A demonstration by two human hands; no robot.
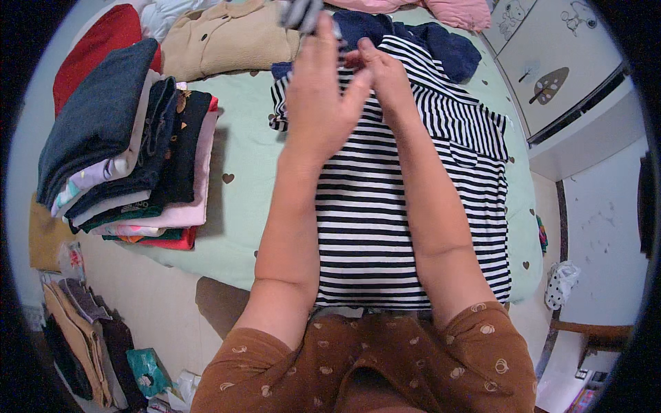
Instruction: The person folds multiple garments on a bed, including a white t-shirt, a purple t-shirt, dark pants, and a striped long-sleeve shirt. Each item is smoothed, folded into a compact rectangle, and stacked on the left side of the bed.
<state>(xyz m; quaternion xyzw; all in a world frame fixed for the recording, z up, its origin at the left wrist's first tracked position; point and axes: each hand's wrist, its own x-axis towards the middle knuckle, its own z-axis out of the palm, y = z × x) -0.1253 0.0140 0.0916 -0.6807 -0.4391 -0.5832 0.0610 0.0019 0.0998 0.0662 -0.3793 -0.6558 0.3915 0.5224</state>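
Note:
A black-and-white striped top [366,222] with a chest pocket lies spread on the bed in front of me. My left hand [325,98], blurred, is raised over its upper part with the thumb apart from the fingers. Close beside it, my right hand [390,77] is turned inward with its thumb up; its fingers are partly hidden. A blurred grey-and-black striped piece of cloth [302,14] shows beyond my left fingertips, and I cannot tell whether the hand touches it. The top's folded-over part [434,77] lies right of my right hand.
Left on the pale green bedsheet [248,206] stands a tall stack of folded clothes [98,113]. A beige buttoned garment [232,38], dark blue clothing [449,51] and pink fabric [459,13] lie at the back. A white cabinet [557,57] borders the right side.

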